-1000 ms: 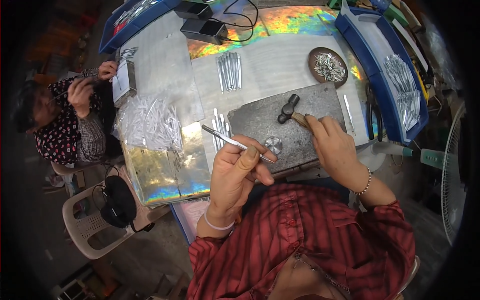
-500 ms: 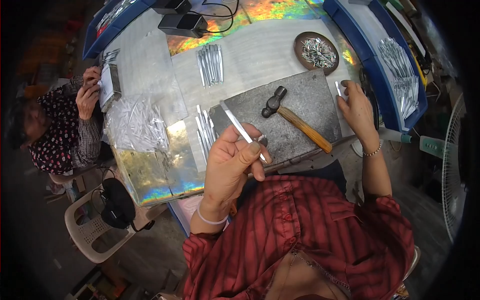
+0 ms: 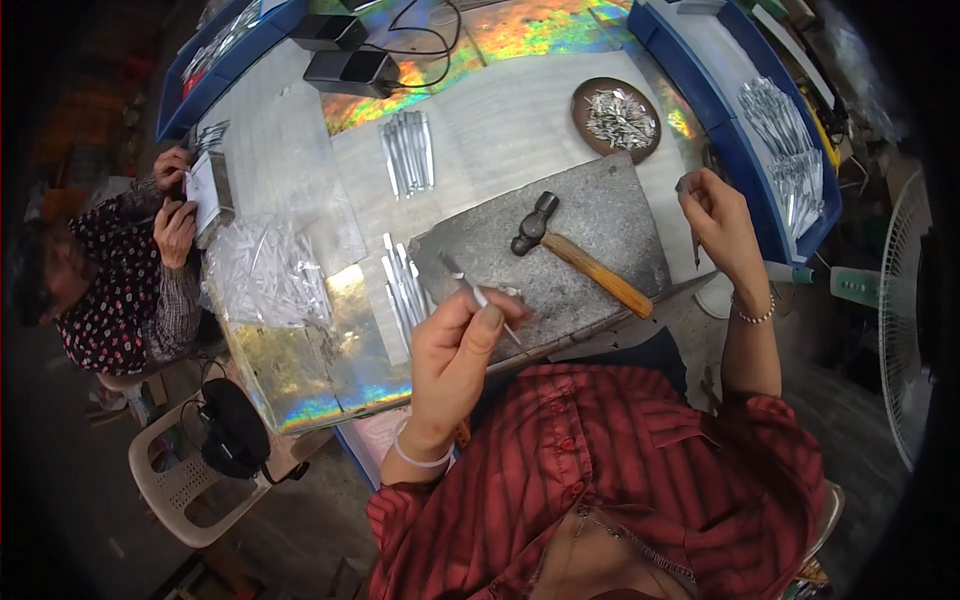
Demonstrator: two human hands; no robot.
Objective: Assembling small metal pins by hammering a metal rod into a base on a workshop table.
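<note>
Seen from above, looking down at a cluttered tabletop point(image 3: 500, 110) covered with pale sheets and iridescent foil.

Left hand point(image 3: 455, 350) raised over the near edge of a grey stone slab point(image 3: 590, 240), wrist bent, thumb and fingers pressed together, pinching a thin silver metal strip point(image 3: 480, 297) that slants up and to the left above the slab. White band on the left wrist.

Right hand point(image 3: 722, 220) lifted at the slab's right edge, near the tabletop's right side, fingers curled inward and pinching a small dark thin piece point(image 3: 695, 248) that hangs downward; too small to tell what kind. Beaded bracelet on that wrist.

Lying on the slab, apart from both hands: a hammer point(image 3: 580, 255) with dark head toward the slab's middle and wooden handle pointing to the near right corner.

Just left of the slab, a row of silver strips point(image 3: 400, 285) laid side by side. Farther back at the middle, another neat batch of strips point(image 3: 408, 152). At the far right, a round brown dish point(image 3: 618, 118) heaped with small silver bits. Along the right edge, a blue tray point(image 3: 745, 150) holding more silver pieces. At the far left corner, two black boxes point(image 3: 350, 70) with cables. Near the left edge, a crumpled clear plastic bag point(image 3: 262, 275).

At the left side, another person in a dark flowered sleeve, both hands point(image 3: 175, 205) at a small white object. Below, a plastic chair point(image 3: 180, 480) bearing a black bag.
</note>
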